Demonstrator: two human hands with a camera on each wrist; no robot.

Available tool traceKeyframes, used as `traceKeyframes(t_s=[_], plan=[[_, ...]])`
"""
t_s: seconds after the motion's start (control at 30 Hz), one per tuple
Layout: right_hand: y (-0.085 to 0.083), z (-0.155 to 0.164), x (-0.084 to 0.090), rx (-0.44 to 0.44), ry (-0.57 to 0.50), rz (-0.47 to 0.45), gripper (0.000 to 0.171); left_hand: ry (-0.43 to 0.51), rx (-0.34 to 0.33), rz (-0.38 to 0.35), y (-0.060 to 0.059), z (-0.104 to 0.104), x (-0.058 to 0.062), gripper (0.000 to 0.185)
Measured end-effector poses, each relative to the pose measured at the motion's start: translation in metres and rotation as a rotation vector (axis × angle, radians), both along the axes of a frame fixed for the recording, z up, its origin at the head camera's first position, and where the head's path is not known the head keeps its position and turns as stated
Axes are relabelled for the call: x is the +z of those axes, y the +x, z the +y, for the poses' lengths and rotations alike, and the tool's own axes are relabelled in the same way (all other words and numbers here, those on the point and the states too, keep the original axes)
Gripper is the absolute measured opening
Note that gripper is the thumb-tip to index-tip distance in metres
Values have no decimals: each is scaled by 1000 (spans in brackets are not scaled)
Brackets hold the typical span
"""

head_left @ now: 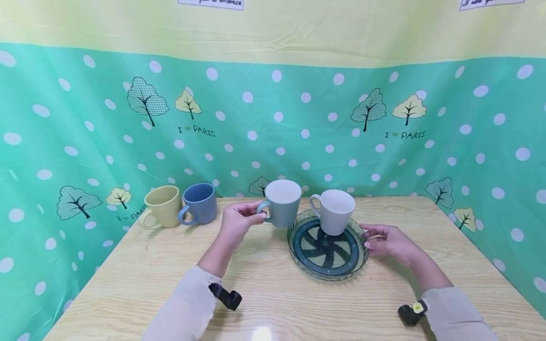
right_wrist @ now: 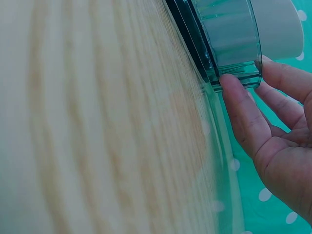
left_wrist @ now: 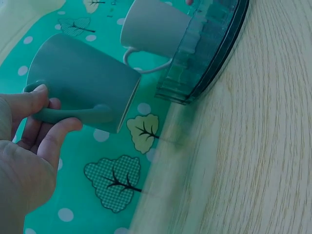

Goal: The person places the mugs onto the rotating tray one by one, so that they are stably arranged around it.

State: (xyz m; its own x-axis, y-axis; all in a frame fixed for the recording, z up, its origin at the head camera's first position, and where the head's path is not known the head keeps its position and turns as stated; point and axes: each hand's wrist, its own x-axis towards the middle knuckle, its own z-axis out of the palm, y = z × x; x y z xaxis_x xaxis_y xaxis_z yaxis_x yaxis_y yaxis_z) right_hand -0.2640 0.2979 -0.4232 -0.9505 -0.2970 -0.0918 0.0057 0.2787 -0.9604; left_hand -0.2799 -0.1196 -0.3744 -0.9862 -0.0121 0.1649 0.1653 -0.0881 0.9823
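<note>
My left hand (head_left: 240,222) pinches the handle of a grey-green mug (head_left: 283,208) between thumb and fingers. The mug is upright, raised off the table beside the left rim of a round clear-green tray (head_left: 328,273). In the left wrist view, backdrop shows between the mug's base (left_wrist: 127,105) and the tabletop. On the tray stands a white mug (head_left: 337,213), its handle pointing left. At the tray's right side, my right hand (head_left: 389,242) has its fingertips against the outer wall; the right wrist view shows the thumb (right_wrist: 243,105) low on that wall, the other fingers farther back.
A yellow mug (head_left: 164,207) and a blue mug (head_left: 201,204) stand side by side at the back left of the wooden table (head_left: 273,303). Behind the table's back edge hangs a green dotted curtain (head_left: 239,118) with printed trees. Small black cameras sit on both wrists.
</note>
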Motion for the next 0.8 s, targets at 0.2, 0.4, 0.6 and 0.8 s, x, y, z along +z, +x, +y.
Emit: traceKeyframes(t_s=[0.2, 0.4, 0.6, 0.8], plan=[[0, -1, 0, -5, -2, -4, 68, -1, -9, 8, 1, 7, 2, 36], [0, 0, -1, 1, -6, -3, 68, 30, -19, 8, 2, 14, 3, 35], [0, -1, -1, -1, -6, -1, 68, 78, -12, -39, 2, 21, 1, 33], [1, 0, -1, -3, -5, 0, 67, 97, -3, -52, 2, 27, 2, 32]])
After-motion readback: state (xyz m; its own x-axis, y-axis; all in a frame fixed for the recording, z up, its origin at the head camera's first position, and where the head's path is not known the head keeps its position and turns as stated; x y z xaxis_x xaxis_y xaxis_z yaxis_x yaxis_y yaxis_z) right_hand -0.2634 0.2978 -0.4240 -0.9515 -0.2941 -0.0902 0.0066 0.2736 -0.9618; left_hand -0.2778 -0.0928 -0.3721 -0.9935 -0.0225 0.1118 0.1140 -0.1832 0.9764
